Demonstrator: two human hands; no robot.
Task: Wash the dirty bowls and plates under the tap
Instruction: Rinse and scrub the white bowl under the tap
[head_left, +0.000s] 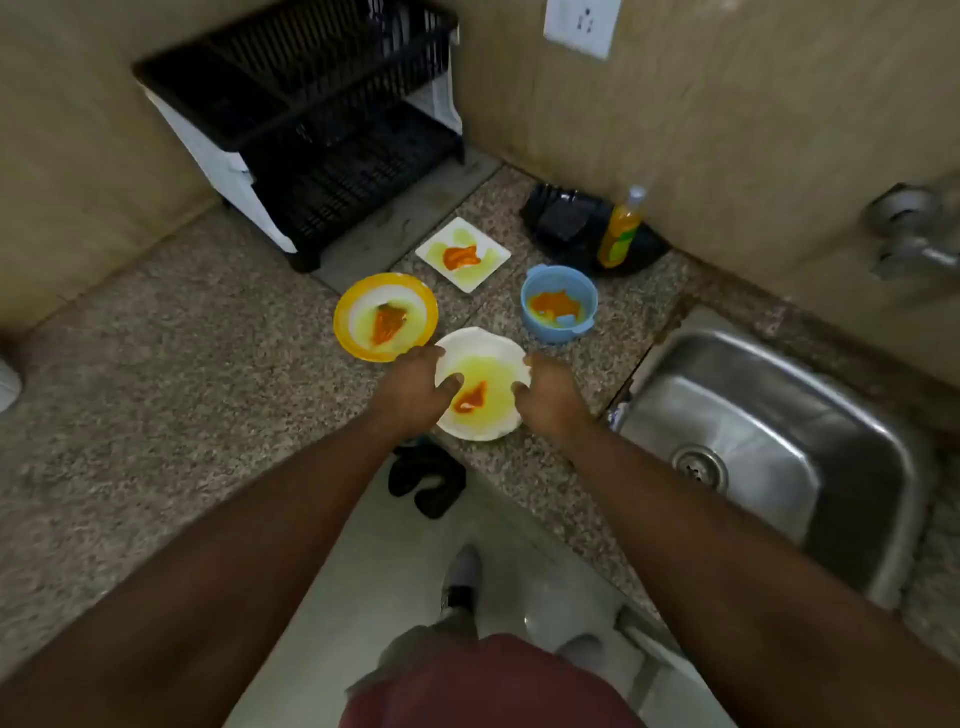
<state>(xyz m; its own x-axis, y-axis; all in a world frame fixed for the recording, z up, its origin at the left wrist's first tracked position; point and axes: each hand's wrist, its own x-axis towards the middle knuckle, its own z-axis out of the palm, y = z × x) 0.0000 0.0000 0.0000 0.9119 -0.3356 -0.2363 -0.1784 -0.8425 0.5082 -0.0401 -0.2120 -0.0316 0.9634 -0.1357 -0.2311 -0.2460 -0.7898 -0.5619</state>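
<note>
A round white plate (480, 387), smeared yellow and orange, is gripped at opposite rims by the left hand (415, 389) and right hand (550, 397), near the front edge of the speckled granite desk (182, 374). Open stone is left between it and the steel sink (769, 447).

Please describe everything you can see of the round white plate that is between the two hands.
The round white plate with a wavy rim lies flat on the speckled granite counter, near its front edge. It looks like plastic or melamine. It is dirty: a yellowish oily film covers the middle and an orange-red sauce smear sits in the middle. The left hand grips its left rim, thumb on the inside, and the right hand grips its right rim. The yellow-rimmed round plate sits close at its upper left; whether they touch is unclear.
</note>
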